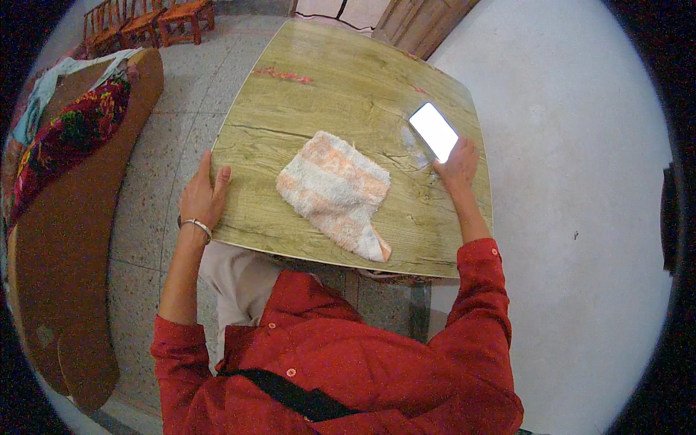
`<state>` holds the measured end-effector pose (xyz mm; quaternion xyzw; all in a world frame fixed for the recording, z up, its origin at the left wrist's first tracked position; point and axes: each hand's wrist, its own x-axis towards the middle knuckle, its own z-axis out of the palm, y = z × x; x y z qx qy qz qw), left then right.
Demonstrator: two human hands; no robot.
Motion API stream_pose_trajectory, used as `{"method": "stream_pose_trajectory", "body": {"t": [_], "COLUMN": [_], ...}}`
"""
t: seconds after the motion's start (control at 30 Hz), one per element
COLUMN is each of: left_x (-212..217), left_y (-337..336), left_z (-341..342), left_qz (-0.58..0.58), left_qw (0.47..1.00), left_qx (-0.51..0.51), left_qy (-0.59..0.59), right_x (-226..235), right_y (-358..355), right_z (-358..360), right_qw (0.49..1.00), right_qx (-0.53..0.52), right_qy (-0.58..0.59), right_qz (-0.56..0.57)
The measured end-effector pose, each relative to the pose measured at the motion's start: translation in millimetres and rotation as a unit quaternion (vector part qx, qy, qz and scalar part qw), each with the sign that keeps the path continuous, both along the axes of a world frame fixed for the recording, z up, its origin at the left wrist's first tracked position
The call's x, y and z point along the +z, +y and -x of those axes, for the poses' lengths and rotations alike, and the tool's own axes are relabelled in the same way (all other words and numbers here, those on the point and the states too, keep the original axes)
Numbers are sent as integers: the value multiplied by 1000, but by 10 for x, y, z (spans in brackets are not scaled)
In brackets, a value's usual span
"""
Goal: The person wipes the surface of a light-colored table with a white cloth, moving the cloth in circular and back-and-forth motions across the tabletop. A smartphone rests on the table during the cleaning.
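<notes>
At the right side of the table [341, 94], my right hand [459, 165] holds the near end of a smartphone [434, 130]. Its screen glows bright white and shows no readable detail. My left hand [203, 194] rests at the table's left edge, thumb and index finger apart, with the other fingers partly hidden. A bracelet circles that wrist. Between my hands, nearer the front edge, lies a crumpled white and peach cloth [333, 185], touched by neither hand.
A brown couch [72, 254] with a colourful patterned cloth [80, 127] stands to the left across a speckled floor. Wooden chairs [181, 18] are at the far left. A pale wall [573, 181] runs close along the table's right side. A wooden door [424, 25] is behind the table.
</notes>
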<state>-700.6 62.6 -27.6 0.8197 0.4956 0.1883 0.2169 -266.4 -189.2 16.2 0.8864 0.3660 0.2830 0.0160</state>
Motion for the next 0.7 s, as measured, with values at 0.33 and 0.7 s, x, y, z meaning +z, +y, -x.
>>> {"method": "stream_pose_trajectory", "body": {"t": [0.33, 0.7], "left_x": [97, 229], "left_y": [-23, -97], "left_z": [-29, -65], "left_qz": [22, 44], "left_qw": [999, 998], "left_qx": [8, 23], "left_qy": [22, 47], "right_x": [44, -271], "right_y": [-231, -396], "right_z": [-920, -1568], "right_qw": [976, 934], "right_qx": [-132, -189], "right_qy": [154, 289], "right_qz": [-76, -97]}}
